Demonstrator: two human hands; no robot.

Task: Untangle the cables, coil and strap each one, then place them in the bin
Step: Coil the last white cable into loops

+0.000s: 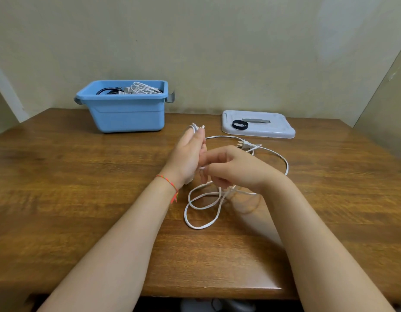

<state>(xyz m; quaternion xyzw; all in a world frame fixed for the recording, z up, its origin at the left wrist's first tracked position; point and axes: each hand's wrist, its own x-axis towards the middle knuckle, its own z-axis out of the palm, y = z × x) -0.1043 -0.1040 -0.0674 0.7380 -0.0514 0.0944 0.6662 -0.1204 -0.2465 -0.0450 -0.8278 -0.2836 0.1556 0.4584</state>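
Winding thin, limp white power cord [217, 197] at frame centre over upright left hand [188, 154] holding the coil's loops, right hand [231, 167] pinching the strand; light, floppy, likely to spring loose, best gripped across the bundled loops

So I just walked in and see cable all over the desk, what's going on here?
A person is coiling a white cable. The left hand holds the gathered loops upright, and the right hand pinches the next stretch to feed it on. The rest, with its plug, lies loose on the wooden table. A black strap waits on the grey lid. The blue bin at the back already holds other cables.
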